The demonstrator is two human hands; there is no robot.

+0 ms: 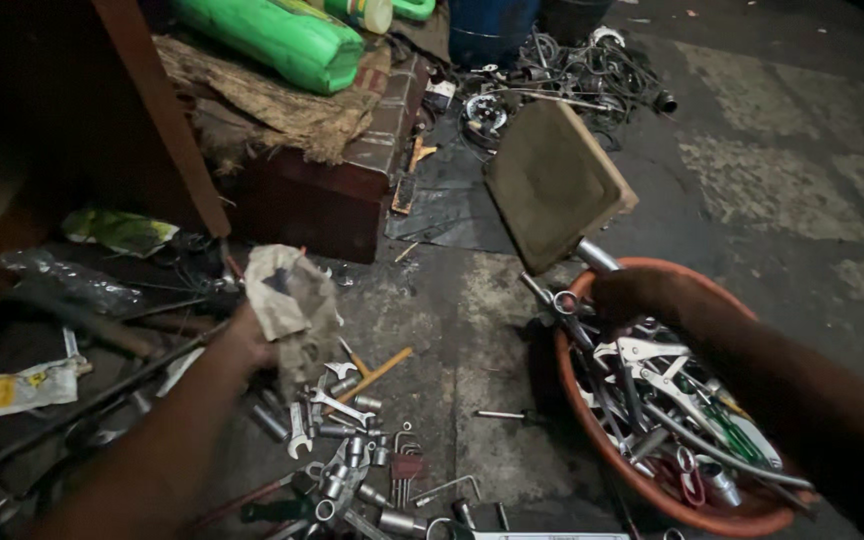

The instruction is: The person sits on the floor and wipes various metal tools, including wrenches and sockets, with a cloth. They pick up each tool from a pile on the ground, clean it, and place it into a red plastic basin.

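The left hand (242,345) is closed around a dirty crumpled rag (290,300), held up clear of the floor just above a scatter of sockets and spanners (342,440), so the cloth stays off the metal below. The right hand (642,295) reaches over the rim of an orange basin (602,440) and seems to grip a metal handle (597,258) that rises from it; the lighting is too dim to see how the fingers sit. That handle carries a flat square board (557,185), tilted upward and away. The basin is packed with pliers, screwdrivers and cables. Beyond lie a dark wooden box (332,195), a green plastic can (272,40) and a tangle of wires (572,70).
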